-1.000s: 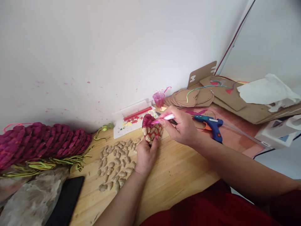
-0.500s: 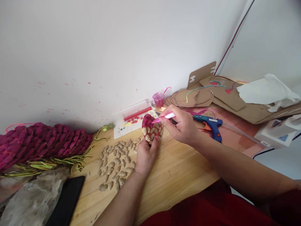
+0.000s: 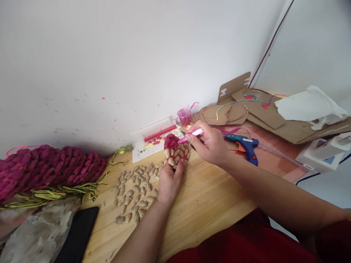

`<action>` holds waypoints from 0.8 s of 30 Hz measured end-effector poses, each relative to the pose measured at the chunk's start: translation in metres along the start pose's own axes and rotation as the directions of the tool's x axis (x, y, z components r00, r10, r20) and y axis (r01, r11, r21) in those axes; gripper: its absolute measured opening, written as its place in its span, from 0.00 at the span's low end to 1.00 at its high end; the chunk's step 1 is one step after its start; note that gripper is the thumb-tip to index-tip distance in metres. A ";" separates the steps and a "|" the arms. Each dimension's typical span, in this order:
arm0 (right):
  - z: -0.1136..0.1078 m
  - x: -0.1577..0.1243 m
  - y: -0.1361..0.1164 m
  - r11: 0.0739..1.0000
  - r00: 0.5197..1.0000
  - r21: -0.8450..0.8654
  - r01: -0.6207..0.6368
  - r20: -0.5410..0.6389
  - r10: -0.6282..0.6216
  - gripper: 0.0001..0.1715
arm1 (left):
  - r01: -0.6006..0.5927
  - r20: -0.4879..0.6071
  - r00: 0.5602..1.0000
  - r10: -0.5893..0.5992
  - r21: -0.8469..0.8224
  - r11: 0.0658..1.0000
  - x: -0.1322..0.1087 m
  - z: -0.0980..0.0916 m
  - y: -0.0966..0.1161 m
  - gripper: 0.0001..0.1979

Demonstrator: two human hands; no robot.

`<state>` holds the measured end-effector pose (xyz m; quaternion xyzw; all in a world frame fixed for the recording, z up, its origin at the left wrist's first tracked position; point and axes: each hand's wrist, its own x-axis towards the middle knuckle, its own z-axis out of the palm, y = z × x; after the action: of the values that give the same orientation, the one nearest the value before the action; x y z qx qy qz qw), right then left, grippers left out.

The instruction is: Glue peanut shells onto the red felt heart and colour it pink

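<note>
My left hand [image 3: 170,182] grips the lower end of a peanut-covered craft piece [image 3: 182,155], thumb on its front. Peanuts in shells cover its red face; those at the upper left are painted magenta, the others are bare tan. My right hand [image 3: 210,144] is closed around a white paintbrush [image 3: 196,134] with a pink tip, which touches the piece near the painted part. A dark pointed tip shows beside the right fingers; I cannot tell what it belongs to. Loose peanuts [image 3: 136,189] lie on the table left of my left hand.
A cup of pink paint [image 3: 184,117] stands by the wall. Right are a blue glue gun [image 3: 248,146] and cardboard cutouts [image 3: 215,114]. Paper with star stickers [image 3: 142,151] lies behind. Stacked magenta pieces [image 3: 55,166], a plastic bag [image 3: 41,230] and a black flat object [image 3: 78,233] are left.
The craft piece has shifted slightly left and down, and the brush tip with it. Both hands keep their grips.
</note>
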<state>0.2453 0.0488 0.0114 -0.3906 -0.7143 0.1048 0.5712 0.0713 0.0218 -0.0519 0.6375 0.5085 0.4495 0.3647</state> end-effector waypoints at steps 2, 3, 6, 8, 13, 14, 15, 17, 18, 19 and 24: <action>0.000 -0.001 0.000 1.000 1.000 0.014 -0.021 0.005 0.021 0.03 | 0.004 0.006 1.000 -0.004 -0.006 1.000 0.000 0.000 0.000 0.16; 0.001 -0.001 0.001 0.999 0.999 0.024 -0.034 0.010 0.034 0.04 | 0.005 0.009 1.000 -0.005 -0.014 1.000 0.000 0.000 -0.001 0.16; 0.002 -0.001 0.004 0.995 0.997 0.062 -0.080 0.022 0.079 0.05 | 0.004 0.016 1.000 -0.003 -0.031 1.000 0.000 0.000 -0.002 0.16; 0.002 0.000 0.006 0.991 0.994 0.077 -0.110 0.014 0.109 0.05 | 0.007 0.014 1.000 -0.007 -0.025 1.000 0.000 0.000 -0.002 0.16; 0.003 0.000 0.007 0.988 0.993 0.106 -0.115 0.001 0.116 0.06 | 0.013 0.022 1.000 -0.013 -0.021 1.000 0.000 0.000 0.001 0.15; 0.003 0.000 0.006 0.989 0.994 0.105 -0.108 0.007 0.108 0.05 | 0.016 0.024 1.000 -0.016 -0.020 1.000 0.000 0.000 0.002 0.16; 0.003 0.000 0.006 0.989 0.994 0.103 -0.105 0.013 0.104 0.05 | 0.017 0.024 1.000 -0.016 -0.016 1.000 0.001 0.000 0.002 0.16; 0.002 0.000 0.006 0.989 0.993 0.092 -0.114 0.022 0.113 0.05 | 0.015 0.019 1.000 -0.014 -0.004 1.000 0.001 -0.001 0.002 0.16; 0.002 0.000 0.006 0.989 0.992 0.079 -0.126 0.020 0.125 0.06 | 0.017 0.015 1.000 -0.017 0.005 1.000 0.001 -0.001 0.001 0.16; 0.002 0.000 0.007 0.988 0.990 0.061 -0.140 0.014 0.140 0.06 | 0.023 0.013 1.000 -0.023 0.015 1.000 0.001 -0.001 0.001 0.17; 0.002 0.000 0.006 0.988 0.988 0.022 -0.156 0.004 0.156 0.07 | 0.041 0.012 0.999 -0.041 0.041 0.998 0.001 -0.001 0.000 0.17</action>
<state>0.2462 0.0532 0.0066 -0.4387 -0.6811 0.1575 0.5647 0.0700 0.0228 -0.0511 0.6371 0.5280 0.4273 0.3642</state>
